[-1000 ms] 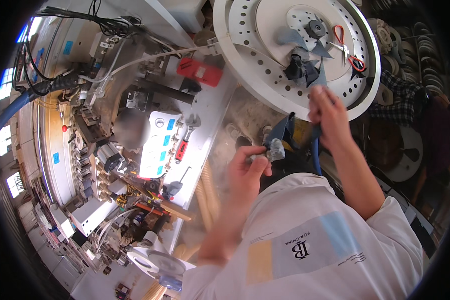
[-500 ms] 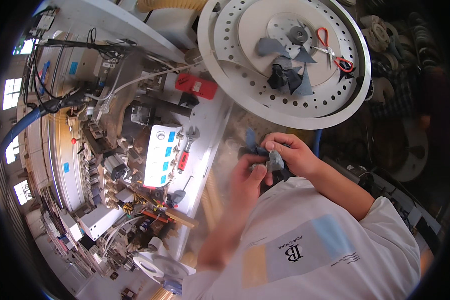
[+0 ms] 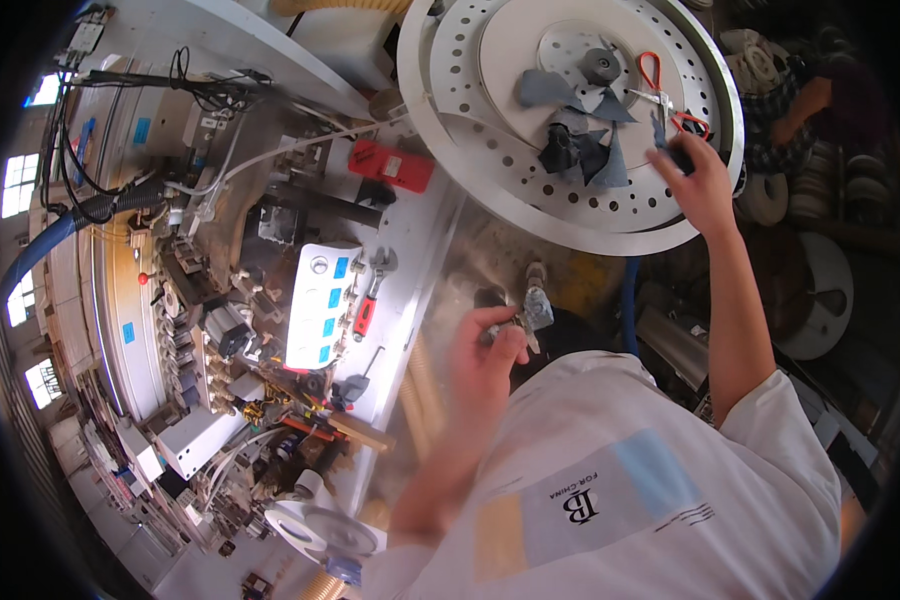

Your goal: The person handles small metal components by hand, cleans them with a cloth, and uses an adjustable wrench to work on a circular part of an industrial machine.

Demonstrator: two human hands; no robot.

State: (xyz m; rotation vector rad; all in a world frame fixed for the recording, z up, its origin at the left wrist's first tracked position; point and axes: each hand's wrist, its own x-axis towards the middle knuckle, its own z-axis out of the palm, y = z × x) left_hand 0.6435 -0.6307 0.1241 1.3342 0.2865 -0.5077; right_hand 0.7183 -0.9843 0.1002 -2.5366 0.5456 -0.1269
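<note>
My left hand [image 3: 488, 352] is closed, thumb against fingers, in front of my shirt. It pinches a small greyish, metallic-looking piece [image 3: 527, 338] whose kind I cannot make out. My right hand [image 3: 698, 182] reaches over the right side of a large white round plate [image 3: 570, 226] with rows of holes. Its fingers are curled around a dark blue-grey scrap [image 3: 660, 132], partly hidden by the hand. Just beyond the fingertips lie scissors [image 3: 651, 72] with red handles. Several cut grey and black sheet scraps [image 3: 610, 165] lie on the plate, near a dark round hub [image 3: 600, 66].
Left of me, a white bench [image 3: 410, 262] carries a red-handled adjustable wrench [image 3: 372, 295], a red case [image 3: 390, 166] and a white panel with blue labels [image 3: 317, 305]. Machinery and cables stand further left. Another person's arm [image 3: 802, 108] shows at the upper right.
My right hand has left my left hand and moved up and right to the plate, with the blue-grey scrap. My left hand stays nearly in place. Another person's arm has come into view.
</note>
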